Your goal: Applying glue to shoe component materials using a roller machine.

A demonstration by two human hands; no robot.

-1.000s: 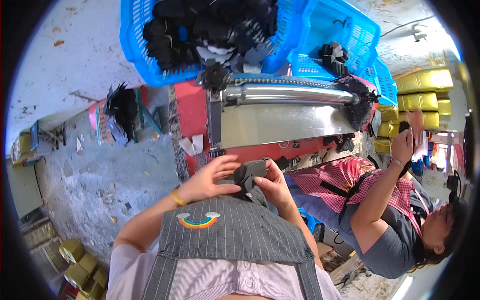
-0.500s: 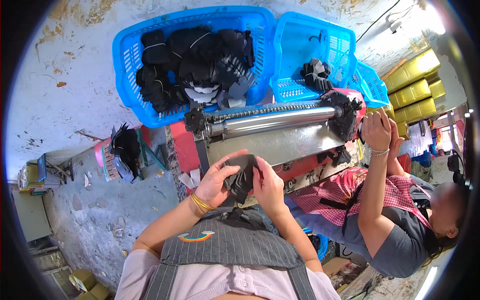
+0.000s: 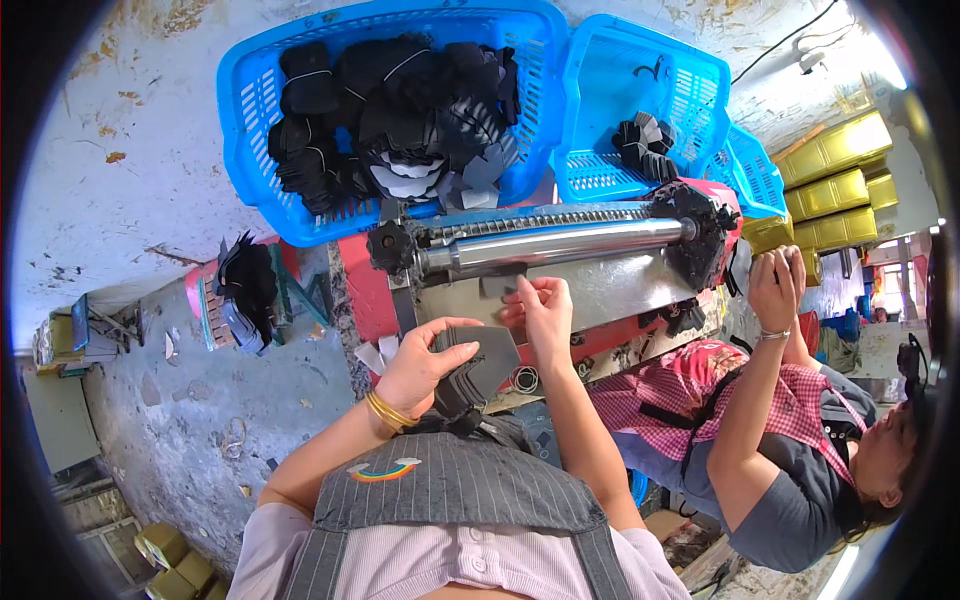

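Observation:
My left hand [image 3: 430, 365] is wrapped round a stack of thin dark grey cut pieces [image 3: 487, 362], fanned slightly, in front of my apron. At the machine my right hand [image 3: 545, 315] is closed, its fingertips at the edge of a single dark piece [image 3: 499, 286]. That piece lies on the metal plate [image 3: 600, 290], its far edge close to the shiny steel roller [image 3: 560, 247]. Whether it touches the roller I cannot tell. A black knob [image 3: 391, 247] sits at the roller's left end.
Behind the machine, a blue basket [image 3: 243, 150] holds bundled black pieces; another blue basket [image 3: 600, 90] holds a small bundle. A co-worker [image 3: 775, 440] stands at the right, hands raised near the machine's end. More dark pieces [image 3: 246, 290] rest on a stool at left. Gold tins [image 3: 835, 190] are stacked far right.
My right hand has left the stack and moved forward to the plate with one dark piece. The left hand keeps the stack, now turned with its broad face showing.

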